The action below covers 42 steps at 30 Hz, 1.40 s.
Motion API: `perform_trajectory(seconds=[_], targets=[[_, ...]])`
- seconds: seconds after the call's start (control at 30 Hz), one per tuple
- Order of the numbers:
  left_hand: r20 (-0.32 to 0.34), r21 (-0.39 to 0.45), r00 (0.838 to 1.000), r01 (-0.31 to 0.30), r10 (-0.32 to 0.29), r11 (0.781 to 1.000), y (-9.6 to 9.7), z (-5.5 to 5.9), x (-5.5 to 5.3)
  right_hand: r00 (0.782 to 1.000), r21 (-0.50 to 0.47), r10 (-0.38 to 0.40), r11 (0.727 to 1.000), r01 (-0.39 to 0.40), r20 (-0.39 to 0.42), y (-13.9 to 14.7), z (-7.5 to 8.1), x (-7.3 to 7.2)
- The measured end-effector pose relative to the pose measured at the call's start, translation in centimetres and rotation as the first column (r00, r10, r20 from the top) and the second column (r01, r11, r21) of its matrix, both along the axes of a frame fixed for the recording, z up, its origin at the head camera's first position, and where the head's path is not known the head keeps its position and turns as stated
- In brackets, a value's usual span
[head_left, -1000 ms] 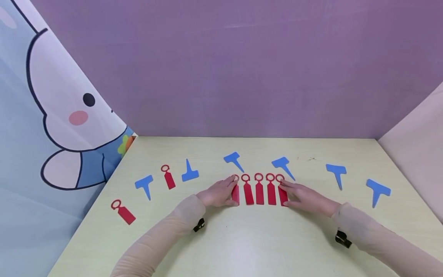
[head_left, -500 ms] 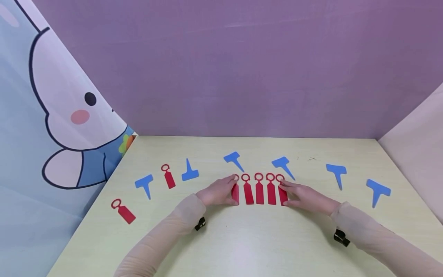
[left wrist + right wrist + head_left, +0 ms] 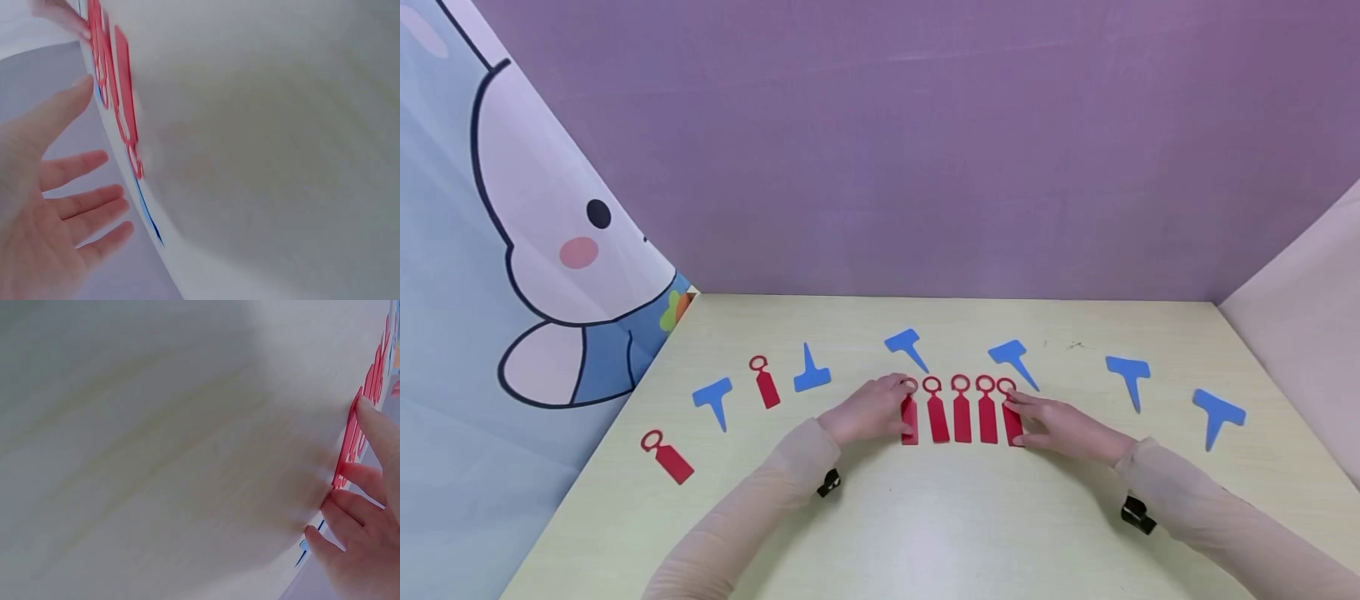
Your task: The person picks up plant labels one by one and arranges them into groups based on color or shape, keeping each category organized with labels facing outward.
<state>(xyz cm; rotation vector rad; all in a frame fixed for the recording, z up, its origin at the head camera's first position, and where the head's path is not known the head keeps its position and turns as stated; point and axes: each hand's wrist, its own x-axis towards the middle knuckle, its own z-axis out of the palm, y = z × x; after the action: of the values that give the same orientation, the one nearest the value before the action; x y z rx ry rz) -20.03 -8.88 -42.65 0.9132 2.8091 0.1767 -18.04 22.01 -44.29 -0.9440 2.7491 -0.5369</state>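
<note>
Several flat red tags with ring tops, one of them the middle tag [image 3: 962,418], stand side by side in a row at the centre of the table. My left hand [image 3: 867,410] hovers at the leftmost tag of the row [image 3: 910,427]. In the left wrist view its fingers are spread, with a gap between them and the red tags [image 3: 125,81]. My right hand [image 3: 1071,429] rests its fingertips and thumb on the rightmost tag [image 3: 1012,427], covering part of its edge. The right wrist view shows the thumb at one end of that tag [image 3: 350,431] and the fingers at its other end.
Two more red tags lie apart on the left, a nearer tag [image 3: 673,464] and a farther tag [image 3: 767,389]. Blue T-shaped labels lie scattered around, such as a left label [image 3: 715,398], a back label [image 3: 906,342] and a right label [image 3: 1219,410]. A purple wall [image 3: 925,167] stands behind.
My left hand has lifted slightly off the leftmost tag of the row, its thumb rising and uncovering more of the tag's lower end. My right hand stays almost still.
</note>
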Motion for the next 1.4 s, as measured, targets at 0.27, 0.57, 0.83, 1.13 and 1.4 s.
perform_trajectory(seconds=[0.27,0.57,0.83,1.13,1.4], targets=[[0.057,0.102,0.996,-0.081,0.075,0.992,-2.4,1.6,-0.6,1.000,-0.011,-0.007,1.000,0.008,0.021,0.0,-0.1,-0.1],[0.139,0.221,0.972,-0.216,0.188,0.951,-5.7,2.5,-1.3,0.999,-0.021,-0.010,1.000,0.011,0.041,-0.1,-0.1,-0.1],[0.115,0.300,0.976,-0.212,0.186,0.930,-9.4,3.5,-1.6,0.999,-0.021,-0.018,1.000,0.019,0.039,-0.3,-0.1,-0.1],[0.103,0.336,0.965,-0.263,0.242,0.905,-12.6,3.6,-1.9,0.999,-0.023,-0.025,0.999,0.026,0.039,-0.3,-0.1,-0.1],[0.138,0.318,0.936,-0.350,0.323,0.881,-14.8,3.4,-2.3,0.998,-0.018,-0.038,0.999,0.039,0.043,-0.3,-0.4,-0.1]])
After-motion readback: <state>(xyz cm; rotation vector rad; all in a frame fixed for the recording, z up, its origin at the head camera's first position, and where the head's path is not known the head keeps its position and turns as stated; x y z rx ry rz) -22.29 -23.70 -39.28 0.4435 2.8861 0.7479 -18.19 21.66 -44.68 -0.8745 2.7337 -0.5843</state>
